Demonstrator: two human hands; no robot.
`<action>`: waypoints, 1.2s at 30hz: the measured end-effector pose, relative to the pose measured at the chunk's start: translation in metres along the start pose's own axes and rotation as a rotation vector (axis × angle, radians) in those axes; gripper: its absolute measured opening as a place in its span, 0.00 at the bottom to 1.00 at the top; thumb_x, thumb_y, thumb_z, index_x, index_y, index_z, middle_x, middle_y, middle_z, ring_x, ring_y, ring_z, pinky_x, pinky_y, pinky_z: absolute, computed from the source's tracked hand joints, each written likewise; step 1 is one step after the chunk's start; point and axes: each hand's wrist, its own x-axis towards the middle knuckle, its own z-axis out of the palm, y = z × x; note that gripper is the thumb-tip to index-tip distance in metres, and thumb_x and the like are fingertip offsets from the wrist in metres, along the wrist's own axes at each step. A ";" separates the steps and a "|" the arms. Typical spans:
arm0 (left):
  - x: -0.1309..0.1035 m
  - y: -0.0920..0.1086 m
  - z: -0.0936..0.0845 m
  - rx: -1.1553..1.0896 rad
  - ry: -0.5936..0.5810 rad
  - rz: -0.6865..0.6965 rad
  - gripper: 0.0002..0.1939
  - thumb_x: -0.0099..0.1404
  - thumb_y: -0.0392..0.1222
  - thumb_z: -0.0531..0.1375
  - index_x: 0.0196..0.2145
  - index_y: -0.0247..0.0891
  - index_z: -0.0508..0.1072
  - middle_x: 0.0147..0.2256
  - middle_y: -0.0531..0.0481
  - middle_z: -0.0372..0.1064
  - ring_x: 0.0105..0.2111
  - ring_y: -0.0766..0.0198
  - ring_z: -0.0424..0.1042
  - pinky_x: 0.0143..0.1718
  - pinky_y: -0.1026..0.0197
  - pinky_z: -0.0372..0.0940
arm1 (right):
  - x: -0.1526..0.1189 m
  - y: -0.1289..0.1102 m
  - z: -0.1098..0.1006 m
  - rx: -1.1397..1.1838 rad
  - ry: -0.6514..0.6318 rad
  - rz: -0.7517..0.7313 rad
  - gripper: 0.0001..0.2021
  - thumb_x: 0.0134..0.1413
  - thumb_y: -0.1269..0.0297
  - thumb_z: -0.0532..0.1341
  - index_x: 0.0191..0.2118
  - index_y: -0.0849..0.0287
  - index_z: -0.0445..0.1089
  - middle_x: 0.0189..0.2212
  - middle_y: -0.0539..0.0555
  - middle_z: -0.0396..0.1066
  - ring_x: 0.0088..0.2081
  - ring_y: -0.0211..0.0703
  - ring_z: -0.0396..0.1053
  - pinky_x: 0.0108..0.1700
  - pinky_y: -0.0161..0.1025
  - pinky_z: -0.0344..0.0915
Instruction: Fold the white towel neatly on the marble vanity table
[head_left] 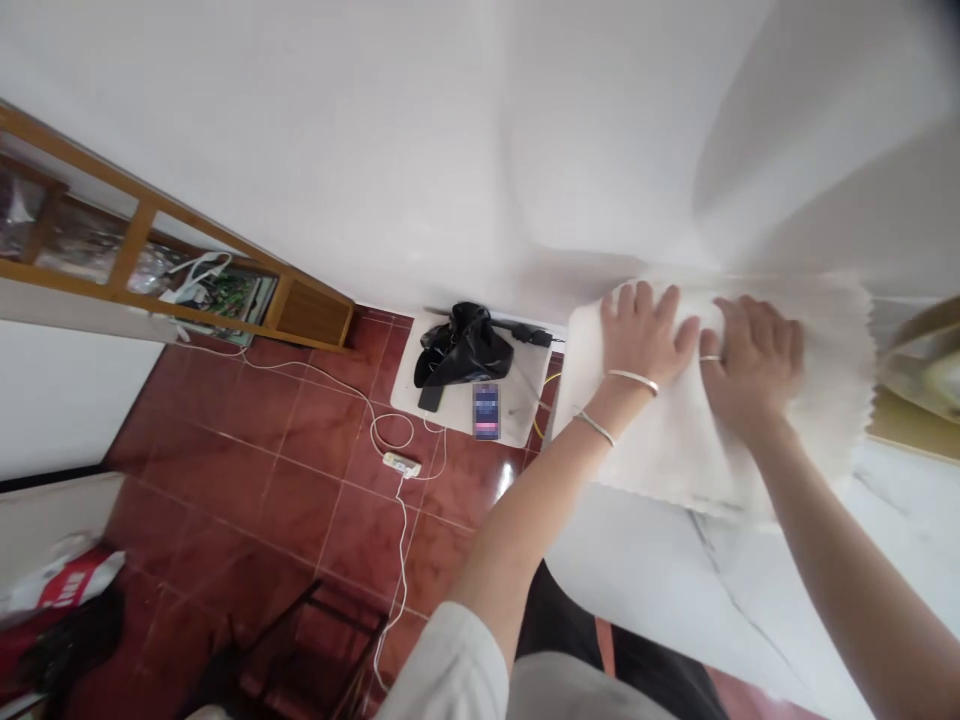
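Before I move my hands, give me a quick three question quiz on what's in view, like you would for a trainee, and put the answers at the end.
1. True or false: the left hand and the right hand both lie on the cream fabric.
2. Which item sits beside the phone with the blurred screen, on the pale surface?
A) a red cup
B) a black bag
C) a pair of scissors
3. How many bands show around the left wrist and forearm?

Key: 1. True. 2. B. 3. Two.
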 end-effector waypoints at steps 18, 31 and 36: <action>-0.107 0.008 -0.052 -0.142 -0.189 0.105 0.28 0.70 0.48 0.48 0.65 0.41 0.53 0.66 0.46 0.45 0.67 0.50 0.33 0.65 0.41 0.43 | -0.088 -0.012 -0.032 0.095 -0.077 0.056 0.29 0.63 0.53 0.48 0.67 0.55 0.49 0.67 0.56 0.44 0.67 0.50 0.41 0.66 0.54 0.42; -0.045 -0.001 -0.020 -0.166 -0.014 0.083 0.26 0.70 0.46 0.44 0.63 0.39 0.57 0.66 0.44 0.45 0.67 0.50 0.28 0.64 0.40 0.35 | -0.012 -0.001 -0.002 0.064 -0.067 0.037 0.28 0.63 0.57 0.47 0.67 0.59 0.49 0.66 0.59 0.45 0.68 0.49 0.39 0.66 0.53 0.40; -0.046 -0.002 -0.014 -0.128 0.031 0.074 0.26 0.70 0.49 0.45 0.62 0.42 0.58 0.66 0.45 0.43 0.68 0.54 0.33 0.66 0.43 0.34 | -0.013 -0.002 0.009 0.082 0.041 0.023 0.27 0.65 0.53 0.45 0.65 0.60 0.52 0.65 0.62 0.50 0.67 0.51 0.43 0.65 0.53 0.42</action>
